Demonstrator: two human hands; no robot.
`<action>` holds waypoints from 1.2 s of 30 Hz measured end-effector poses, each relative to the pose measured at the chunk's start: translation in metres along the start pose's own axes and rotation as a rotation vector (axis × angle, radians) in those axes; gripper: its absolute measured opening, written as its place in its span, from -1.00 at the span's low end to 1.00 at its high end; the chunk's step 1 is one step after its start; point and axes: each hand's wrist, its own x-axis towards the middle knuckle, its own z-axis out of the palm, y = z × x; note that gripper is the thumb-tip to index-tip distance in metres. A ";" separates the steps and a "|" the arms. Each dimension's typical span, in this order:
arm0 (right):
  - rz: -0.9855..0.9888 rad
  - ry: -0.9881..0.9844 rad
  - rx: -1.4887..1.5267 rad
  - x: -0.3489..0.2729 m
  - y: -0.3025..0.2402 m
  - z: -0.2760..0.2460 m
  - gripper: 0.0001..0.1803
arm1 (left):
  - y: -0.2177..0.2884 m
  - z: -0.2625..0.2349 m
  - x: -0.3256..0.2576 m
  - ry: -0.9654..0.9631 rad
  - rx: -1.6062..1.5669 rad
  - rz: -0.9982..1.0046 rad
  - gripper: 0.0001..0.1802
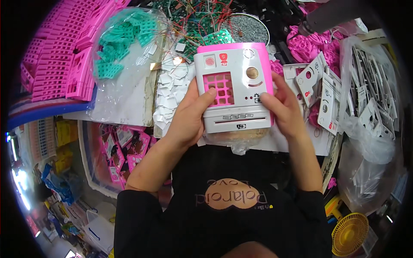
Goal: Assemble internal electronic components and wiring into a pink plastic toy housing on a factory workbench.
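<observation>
1. Both bare hands grip a boxy plastic casing with a white face and a pink shell, held above the cluttered worktop in front of the wearer's black short-sleeved shirt, as I watch from afar through the head camera.
2. The left hand clasps the casing's left side, its thumb at the edge of a pink plastic keypad grid.
3. The right hand closes on the opposite side, its thumb on the white face near the lower right; I cannot tell how the fingers sit behind.
4. Just left of the casing, I see a heap of small white square pieces; beyond lie tangled green circuit boards with red wires and a round tray of grey bits.
5. On my right, flat white printed faceplates lie near a clear plastic bag of similar parts.
6. On my left, teal perforated plastic pieces lie in clear wrapping beside stacked pink plastic grids.
7. A yellow round fan stands at lower right.
</observation>
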 end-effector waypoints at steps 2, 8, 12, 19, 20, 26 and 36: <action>-0.231 0.061 -0.029 0.004 0.015 0.019 -0.32 | -0.007 -0.003 0.003 0.039 0.106 0.060 -0.25; -0.242 0.049 0.172 0.007 0.023 0.031 -0.37 | -0.014 0.006 0.005 0.091 0.346 0.430 -0.19; -0.346 0.036 0.080 0.007 0.024 0.031 -0.38 | -0.022 -0.006 0.006 0.060 0.530 0.484 -0.24; -0.306 0.011 0.075 0.004 0.021 0.034 -0.41 | -0.026 -0.006 0.000 0.164 0.796 0.578 -0.25; -0.294 -0.001 0.080 0.004 0.020 0.033 -0.41 | -0.025 -0.006 -0.001 0.167 0.803 0.580 -0.25; -0.245 -0.035 0.139 0.004 0.018 0.030 -0.38 | -0.022 -0.004 -0.003 0.162 0.802 0.566 -0.24; -0.248 0.005 0.115 0.002 0.019 0.030 -0.18 | -0.017 0.001 -0.005 0.130 0.754 0.560 -0.22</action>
